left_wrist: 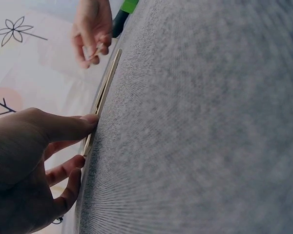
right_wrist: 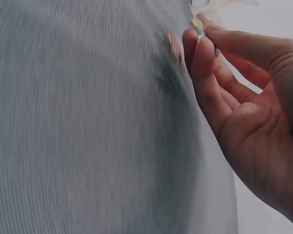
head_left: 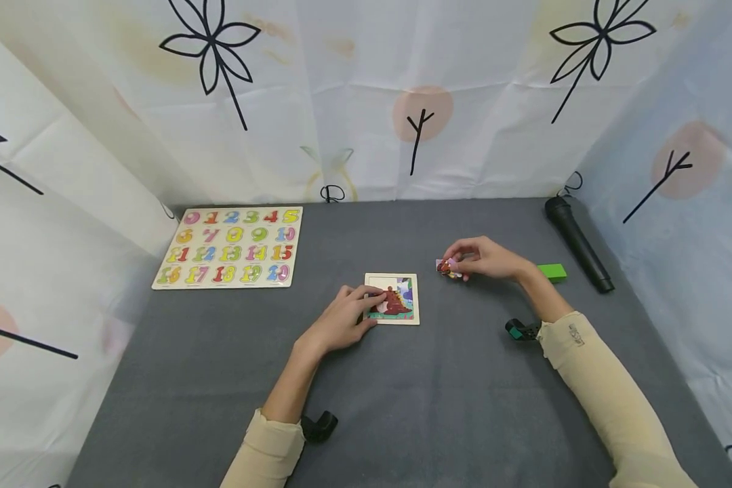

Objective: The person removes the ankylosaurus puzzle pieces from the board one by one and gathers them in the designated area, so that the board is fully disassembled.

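Observation:
A small square jigsaw puzzle in a pale wooden frame lies on the grey table, with a reddish-brown figure in its picture and a pale area at the upper left. My left hand holds its left side, thumb at the near edge and fingers reaching over the picture. The left wrist view shows the puzzle edge-on beside the thumb. To the right, my right hand pinches a small colourful puzzle piece above the table. In the right wrist view, fingertips cover most of that piece.
A number board lies at the back left. A black microphone lies along the right side, near a green block partly hidden by my right forearm. White printed cloth hangs behind the table and at its sides.

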The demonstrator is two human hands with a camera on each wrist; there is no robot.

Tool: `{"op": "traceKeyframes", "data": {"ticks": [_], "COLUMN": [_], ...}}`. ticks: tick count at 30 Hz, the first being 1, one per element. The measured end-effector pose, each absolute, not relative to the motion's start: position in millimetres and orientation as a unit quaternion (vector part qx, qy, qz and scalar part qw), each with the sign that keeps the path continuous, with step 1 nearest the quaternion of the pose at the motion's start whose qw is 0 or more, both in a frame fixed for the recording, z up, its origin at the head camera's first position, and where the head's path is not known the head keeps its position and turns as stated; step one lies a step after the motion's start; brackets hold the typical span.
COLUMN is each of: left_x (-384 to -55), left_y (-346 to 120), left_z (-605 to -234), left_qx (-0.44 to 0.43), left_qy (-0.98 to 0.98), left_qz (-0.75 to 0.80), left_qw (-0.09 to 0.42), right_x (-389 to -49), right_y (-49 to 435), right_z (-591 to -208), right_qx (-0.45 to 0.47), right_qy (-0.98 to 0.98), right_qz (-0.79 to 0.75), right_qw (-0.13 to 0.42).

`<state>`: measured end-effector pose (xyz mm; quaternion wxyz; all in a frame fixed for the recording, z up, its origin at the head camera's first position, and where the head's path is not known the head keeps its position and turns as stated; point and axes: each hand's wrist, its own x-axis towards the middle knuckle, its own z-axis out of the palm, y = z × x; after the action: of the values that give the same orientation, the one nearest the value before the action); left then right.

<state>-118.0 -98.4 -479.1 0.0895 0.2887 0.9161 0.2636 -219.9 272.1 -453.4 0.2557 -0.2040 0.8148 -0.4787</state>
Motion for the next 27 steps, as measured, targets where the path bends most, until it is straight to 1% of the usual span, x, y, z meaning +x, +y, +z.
{"op": "traceKeyframes", "data": {"ticks": [4, 9, 19, 27], "left_x": [-118, -118, -117, -117], "left_y": [-99, -98, -97, -97], "left_z": [-480, -479, -479, -479], "left_qx": [0.288, 0.286, 0.281, 0.287], "left_qy": [0.919, 0.919, 0.922, 0.92], "left_qz": [0.255, 0.254, 0.247, 0.25], "left_qw": [0.09, 0.093, 0.096, 0.089], "right_x": [-220, -221, -226, -226], "right_y": [290, 301, 302, 301], "right_z": [-456, -453, -450, -449], "right_qx": [-0.198, -0.207, -0.23, -0.247], "right_qy": [0.832, 0.851, 0.868, 0.888], "right_qz": [-0.46, -0.43, -0.384, -0.34], "right_qw": [0.241, 0.221, 0.214, 0.188]}}
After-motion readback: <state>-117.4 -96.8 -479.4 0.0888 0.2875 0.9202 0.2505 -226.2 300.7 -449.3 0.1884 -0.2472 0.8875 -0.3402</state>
